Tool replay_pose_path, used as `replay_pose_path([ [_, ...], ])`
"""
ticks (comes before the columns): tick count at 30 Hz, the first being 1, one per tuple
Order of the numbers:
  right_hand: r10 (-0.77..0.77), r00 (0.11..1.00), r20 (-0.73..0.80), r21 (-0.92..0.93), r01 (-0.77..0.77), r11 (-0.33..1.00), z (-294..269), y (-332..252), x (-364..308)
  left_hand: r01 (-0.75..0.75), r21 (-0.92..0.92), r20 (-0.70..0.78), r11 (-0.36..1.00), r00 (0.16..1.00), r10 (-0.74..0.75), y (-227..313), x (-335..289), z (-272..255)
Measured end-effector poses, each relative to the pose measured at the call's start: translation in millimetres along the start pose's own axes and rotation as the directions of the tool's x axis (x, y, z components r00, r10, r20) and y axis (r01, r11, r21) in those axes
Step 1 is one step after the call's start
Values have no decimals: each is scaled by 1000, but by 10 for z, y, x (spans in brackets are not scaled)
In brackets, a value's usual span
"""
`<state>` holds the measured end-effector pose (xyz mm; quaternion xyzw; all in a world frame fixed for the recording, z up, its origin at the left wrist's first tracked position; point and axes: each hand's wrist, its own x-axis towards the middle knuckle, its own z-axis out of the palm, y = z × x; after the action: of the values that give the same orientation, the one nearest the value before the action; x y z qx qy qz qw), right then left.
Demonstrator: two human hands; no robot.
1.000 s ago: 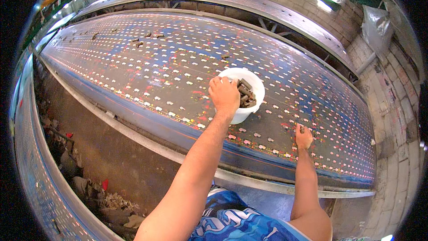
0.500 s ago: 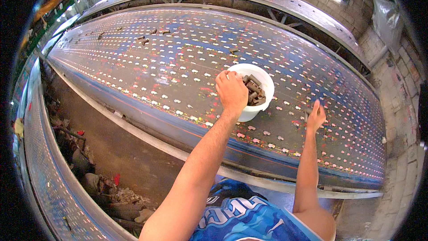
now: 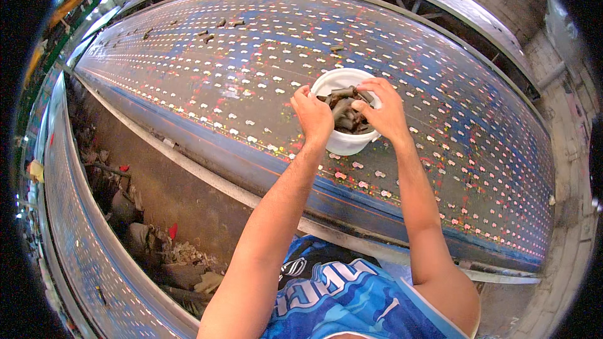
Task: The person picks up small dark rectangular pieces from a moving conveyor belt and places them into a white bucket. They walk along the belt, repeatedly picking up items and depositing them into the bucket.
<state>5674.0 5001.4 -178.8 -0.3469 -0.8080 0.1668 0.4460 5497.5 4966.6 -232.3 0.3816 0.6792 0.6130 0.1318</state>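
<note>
A white plastic bucket [image 3: 347, 144] stands on the long table, filled with short dark brown cylinder-shaped pieces [image 3: 343, 110]. My left hand [image 3: 313, 114] is closed over the left side of its rim. At the right side of the bucket's mouth, my right hand [image 3: 386, 110] has its fingers curled around a dark cylindrical piece [image 3: 363, 94]. My right thumb reaches in over the pile. The hands and upper pieces hide the bottom of the bucket.
Rows of small pale flat shapes cover the dark, blue-streaked tabletop [image 3: 251, 75]. More dark pieces [image 3: 337, 48] lie scattered toward the far left. Another long table [image 3: 81, 226] runs along the left, past a floor gap with debris [image 3: 188, 254]. A block wall [image 3: 568, 150] stands right.
My right hand has moved left from over the tabletop to the bucket's mouth. My left hand stays on the rim. The view has shifted slightly.
</note>
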Motion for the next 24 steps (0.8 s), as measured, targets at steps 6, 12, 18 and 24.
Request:
replay_pose_path([
  [6, 235, 881, -411, 172, -178, 969, 209, 380, -599, 1, 66, 75, 998, 997, -6, -78, 35, 25],
  [12, 607, 793, -56, 138, -596, 791, 543, 461, -1697, -101, 212, 217, 972, 975, 54, -134, 173, -38],
  [18, 579, 813, 66, -237, -551, 800, 656, 360, -1667, -110, 293, 442, 950, 896, -32, -63, 417, -142],
  [24, 620, 783, 56, -105, -613, 783, 793, 260, -1577, 19, 98, 616, 995, 784, -75, -222, 420, -434],
])
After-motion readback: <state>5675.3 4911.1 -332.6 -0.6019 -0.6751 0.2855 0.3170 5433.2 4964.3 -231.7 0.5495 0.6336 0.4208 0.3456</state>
